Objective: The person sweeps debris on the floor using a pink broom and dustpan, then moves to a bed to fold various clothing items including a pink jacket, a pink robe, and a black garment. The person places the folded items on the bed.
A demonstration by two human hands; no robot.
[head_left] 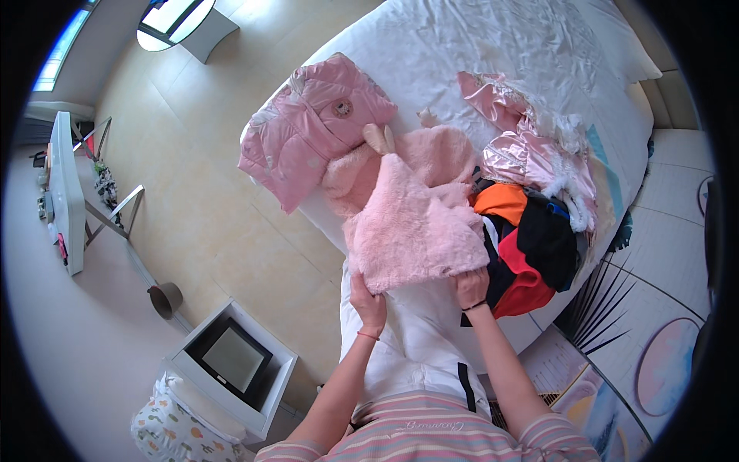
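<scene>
A pink fluffy jacket (419, 223) lies spread over the near corner of the bed, with one small beige ear-like flap at its upper part. My left hand (367, 302) grips the jacket's lower left corner, its fingers hidden under the fabric. At the lower right corner, my right hand (470, 288) is closed on the hem. Beyond it to the left rests a folded pink puffer jacket (319, 127). Shiny pink satin clothing (512, 154) with white fluffy trim lies to the right. Beside my right hand is a pile of black, red and orange clothes (527, 250).
The bed (431, 46) has a wrinkled white sheet. To the left stand a white desk (68, 192), a dark bin (165, 299) and a white cabinet (285, 362). A round-topped table (175, 23) stands at the far left. Spiky dark leaves (600, 308) show at the right.
</scene>
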